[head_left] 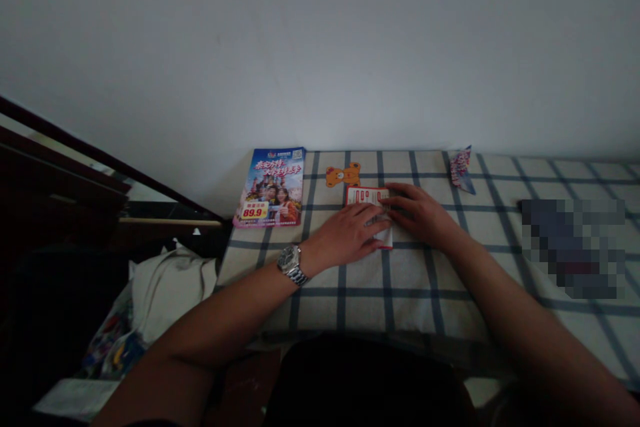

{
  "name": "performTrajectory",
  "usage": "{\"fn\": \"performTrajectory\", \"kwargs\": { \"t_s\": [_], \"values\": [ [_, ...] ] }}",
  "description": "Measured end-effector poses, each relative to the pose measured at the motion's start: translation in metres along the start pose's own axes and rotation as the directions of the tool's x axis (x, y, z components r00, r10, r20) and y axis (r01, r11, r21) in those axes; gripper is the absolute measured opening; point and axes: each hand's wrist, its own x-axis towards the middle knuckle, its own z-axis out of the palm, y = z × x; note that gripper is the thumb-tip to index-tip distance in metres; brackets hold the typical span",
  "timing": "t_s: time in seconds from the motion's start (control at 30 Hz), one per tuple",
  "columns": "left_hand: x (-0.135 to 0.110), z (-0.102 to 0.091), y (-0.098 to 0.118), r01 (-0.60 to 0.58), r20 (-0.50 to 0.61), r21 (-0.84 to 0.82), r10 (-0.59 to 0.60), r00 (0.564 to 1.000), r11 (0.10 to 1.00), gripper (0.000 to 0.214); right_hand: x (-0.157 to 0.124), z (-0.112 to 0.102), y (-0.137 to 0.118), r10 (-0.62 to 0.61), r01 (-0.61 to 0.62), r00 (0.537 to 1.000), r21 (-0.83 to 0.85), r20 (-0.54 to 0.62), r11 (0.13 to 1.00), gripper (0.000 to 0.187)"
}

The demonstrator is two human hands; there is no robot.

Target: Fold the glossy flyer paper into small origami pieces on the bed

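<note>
A small white paper leaflet with a red border and red print (356, 195) lies flat on the checked cloth. My left hand (353, 232), with a metal watch (291, 263) at its wrist, rests across the leaflet with its fingers stretched out. Over the right edge of the same paper, my right hand (416, 212) is laid with its fingers extended and slightly apart. Neither hand is wrapped round anything. The fingers cover much of the leaflet's middle and right side, so I cannot tell whether it is folded.
A stack of colourful flyers (275, 190) lies at the back left. Beside it is a bear picture (343, 175) on the checked cloth (320, 310). A folded paper piece (461, 170) stands near the wall. A blurred dark object (570, 247) lies right. White bags (170, 287) are lower left.
</note>
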Motion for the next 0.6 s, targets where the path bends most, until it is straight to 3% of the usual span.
{"fn": "performTrajectory", "kwargs": {
  "t_s": [0.6],
  "values": [
    [-0.0015,-0.0003,0.0026,0.025,-0.034,0.004,-0.025,0.999,1.0,0.046,0.0006,-0.0031,-0.0046,0.101,-0.099,0.995,0.056,-0.025,0.994,0.016]
  ]
}}
